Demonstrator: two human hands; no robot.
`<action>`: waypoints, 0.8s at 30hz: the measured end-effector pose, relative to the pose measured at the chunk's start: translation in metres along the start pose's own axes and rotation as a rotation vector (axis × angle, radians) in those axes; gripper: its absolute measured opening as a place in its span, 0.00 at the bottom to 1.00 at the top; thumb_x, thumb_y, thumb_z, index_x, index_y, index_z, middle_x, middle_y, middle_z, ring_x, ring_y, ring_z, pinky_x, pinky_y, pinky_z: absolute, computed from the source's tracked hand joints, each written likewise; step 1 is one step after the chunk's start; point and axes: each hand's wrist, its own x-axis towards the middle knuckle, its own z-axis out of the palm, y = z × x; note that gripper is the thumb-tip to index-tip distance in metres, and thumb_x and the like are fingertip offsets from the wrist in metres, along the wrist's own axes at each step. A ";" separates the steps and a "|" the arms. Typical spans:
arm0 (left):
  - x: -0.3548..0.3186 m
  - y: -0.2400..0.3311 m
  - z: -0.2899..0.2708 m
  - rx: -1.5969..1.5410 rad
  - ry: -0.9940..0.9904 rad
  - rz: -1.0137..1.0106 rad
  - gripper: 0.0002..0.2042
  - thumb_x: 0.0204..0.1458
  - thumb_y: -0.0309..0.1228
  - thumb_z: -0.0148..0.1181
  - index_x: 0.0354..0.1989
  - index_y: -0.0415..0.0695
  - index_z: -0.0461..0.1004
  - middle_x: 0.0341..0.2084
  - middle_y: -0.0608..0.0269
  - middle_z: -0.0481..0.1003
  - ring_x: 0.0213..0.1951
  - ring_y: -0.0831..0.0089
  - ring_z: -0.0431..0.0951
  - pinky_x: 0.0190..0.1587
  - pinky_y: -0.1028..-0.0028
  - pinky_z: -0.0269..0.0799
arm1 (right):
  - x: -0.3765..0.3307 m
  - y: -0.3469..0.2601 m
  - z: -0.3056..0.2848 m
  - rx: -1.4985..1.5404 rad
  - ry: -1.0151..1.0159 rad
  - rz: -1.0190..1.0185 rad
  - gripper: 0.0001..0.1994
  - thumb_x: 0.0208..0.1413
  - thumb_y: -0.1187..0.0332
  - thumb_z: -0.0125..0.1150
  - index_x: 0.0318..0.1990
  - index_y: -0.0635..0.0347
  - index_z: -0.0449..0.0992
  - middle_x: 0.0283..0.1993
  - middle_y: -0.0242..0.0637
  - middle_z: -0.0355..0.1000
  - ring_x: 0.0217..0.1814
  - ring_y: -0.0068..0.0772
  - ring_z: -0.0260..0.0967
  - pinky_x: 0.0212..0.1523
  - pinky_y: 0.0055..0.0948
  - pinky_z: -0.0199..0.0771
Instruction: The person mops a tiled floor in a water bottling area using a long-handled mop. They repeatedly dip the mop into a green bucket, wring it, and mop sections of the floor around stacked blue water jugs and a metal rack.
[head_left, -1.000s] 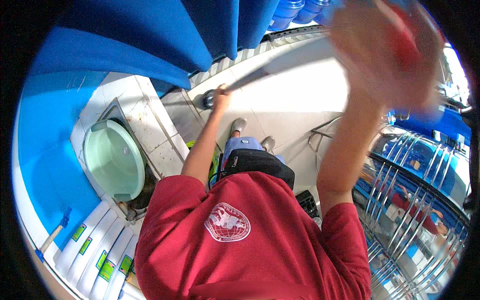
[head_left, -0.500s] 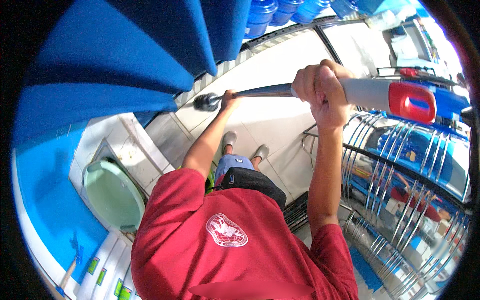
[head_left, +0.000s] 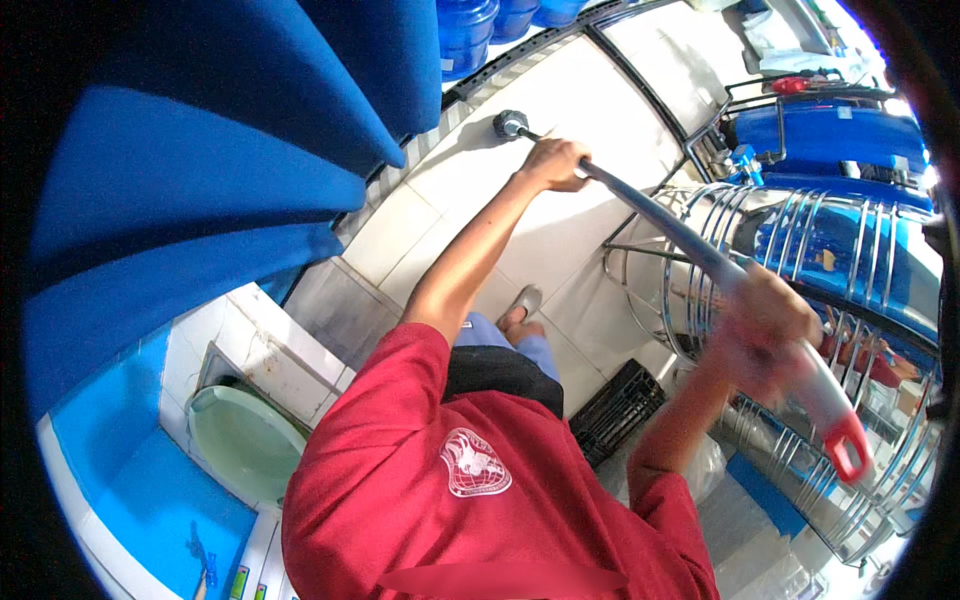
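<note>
Both of my hands hold a long metal pole (head_left: 655, 215) that runs from upper middle to lower right. Its grey round head (head_left: 510, 123) rests on the white tiled floor (head_left: 600, 90) near a drain grate. My left hand (head_left: 553, 162) grips the shaft just behind the head, arm stretched forward. Blurred by motion, my right hand (head_left: 765, 330) grips the pole near its white and red handle end (head_left: 838, 425). My red shirt (head_left: 470, 480) fills the lower middle, with my feet in sandals (head_left: 520, 310) below it.
Large blue water jugs (head_left: 200, 170) crowd the left and top. A steel wire rack (head_left: 800, 260) holding blue jugs stands at the right. A pale green basin (head_left: 245, 445) sits at lower left, and a black crate (head_left: 615, 410) lies by my right side.
My right hand came down from high in view to the lower right, tilting the pole. The pole's head slid farther out across the floor, my left arm stretching with it.
</note>
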 end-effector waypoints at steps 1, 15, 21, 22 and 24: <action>-0.006 0.021 -0.007 0.002 0.055 0.127 0.14 0.40 0.41 0.68 0.34 0.49 0.78 0.35 0.60 0.79 0.40 0.60 0.80 0.48 0.58 0.71 | 0.007 -0.023 -0.015 0.035 0.035 -0.011 0.25 0.50 0.44 0.62 0.17 0.47 0.57 0.14 0.21 0.54 0.14 0.18 0.47 0.20 0.25 0.47; -0.119 0.003 0.027 -0.117 -0.055 -0.276 0.07 0.37 0.30 0.57 0.18 0.43 0.66 0.15 0.51 0.68 0.21 0.51 0.72 0.26 0.58 0.65 | 0.016 0.026 -0.046 0.396 -0.198 0.248 0.20 0.55 0.60 0.55 0.14 0.47 0.57 0.08 0.19 0.57 0.07 0.14 0.54 0.12 0.19 0.59; -0.080 -0.015 0.034 -0.005 -0.044 -0.288 0.15 0.35 0.29 0.68 0.36 0.48 0.78 0.42 0.56 0.74 0.46 0.55 0.76 0.48 0.60 0.72 | 0.037 0.080 -0.041 0.428 -0.210 0.284 0.15 0.49 0.71 0.52 0.14 0.53 0.55 0.08 0.27 0.54 0.05 0.23 0.50 0.09 0.25 0.55; -0.063 -0.014 0.042 -0.033 -0.024 -0.278 0.19 0.35 0.30 0.69 0.42 0.50 0.79 0.45 0.55 0.73 0.48 0.55 0.75 0.51 0.61 0.72 | 0.044 0.084 -0.052 0.402 -0.208 0.292 0.15 0.48 0.71 0.51 0.14 0.53 0.55 0.08 0.27 0.54 0.05 0.22 0.50 0.09 0.25 0.55; -0.023 -0.017 0.058 -0.020 -0.139 -0.173 0.23 0.36 0.30 0.71 0.46 0.54 0.78 0.51 0.53 0.72 0.54 0.54 0.72 0.55 0.57 0.70 | 0.056 0.091 -0.074 0.326 -0.134 0.255 0.15 0.49 0.72 0.51 0.14 0.52 0.55 0.08 0.26 0.55 0.05 0.22 0.50 0.09 0.24 0.54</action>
